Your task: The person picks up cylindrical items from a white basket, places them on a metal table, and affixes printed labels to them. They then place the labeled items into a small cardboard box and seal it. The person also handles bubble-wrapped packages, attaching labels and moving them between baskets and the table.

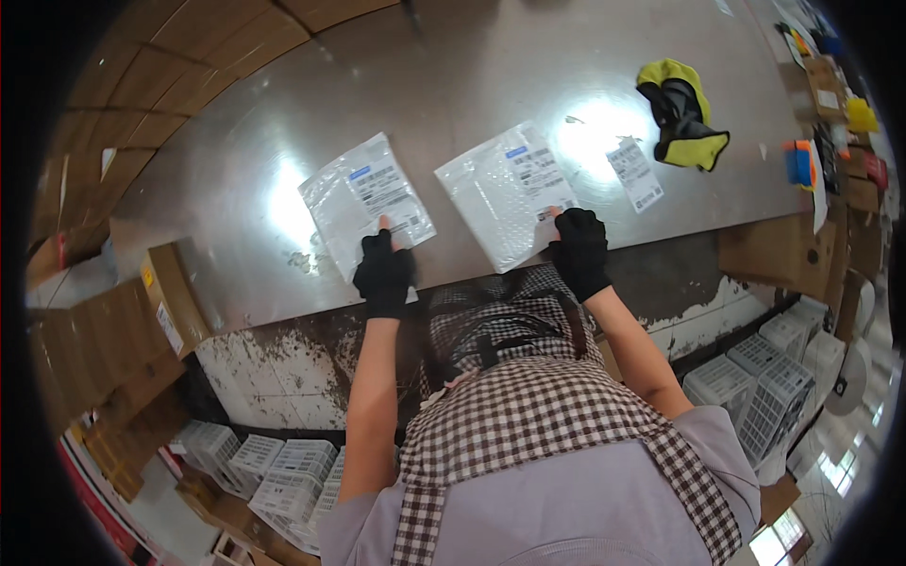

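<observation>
On the steel table (236, 189), gloved hands' flat fingers (383, 226) press two white labelled mailers (363, 203).

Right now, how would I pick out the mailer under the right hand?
On the steel table, two white bubble mailers lie at the near edge. It is the right mailer, under the gloved right hand, nearest the loose label.

Left hand (382, 274), black fingerless glove, fingertip pressing left bubble mailer (366, 203). Right hand (579, 250) on edge of right bubble mailer (505, 191). Loose label (634, 174), yellow-black gloves (681, 113) on steel table (453, 85).
</observation>
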A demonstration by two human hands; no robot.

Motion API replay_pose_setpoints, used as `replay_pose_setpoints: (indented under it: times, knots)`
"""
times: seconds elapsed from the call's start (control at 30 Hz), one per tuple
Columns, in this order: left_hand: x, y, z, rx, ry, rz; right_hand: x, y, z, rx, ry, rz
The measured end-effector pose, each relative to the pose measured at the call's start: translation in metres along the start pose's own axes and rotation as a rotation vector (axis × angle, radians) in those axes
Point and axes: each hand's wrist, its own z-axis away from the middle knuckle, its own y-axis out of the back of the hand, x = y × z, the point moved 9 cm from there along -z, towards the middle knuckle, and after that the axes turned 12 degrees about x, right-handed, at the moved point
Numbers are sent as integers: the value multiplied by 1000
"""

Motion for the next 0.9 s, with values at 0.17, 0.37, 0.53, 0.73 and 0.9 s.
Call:
replay_pose_setpoints:
  times: [0.17,0.37,0.53,0.73,0.9]
  knots:
    - [4,9,-2,19,-34,-6,4,-4,4,-9,-10,-18]
    - [-5,11,-7,-58,-11,9,1,-8,-7,-27,-57,10]
    - [-63,49,-18,147,393,-101,22,-7,-13,97,-319,-61]
    - [-130,12,-38,-68,462,632,42,-50,-27,-181,-643,-446]
    - [-74,39,-27,-207,787,1117,53,-65,-21,-145,-641,-756]
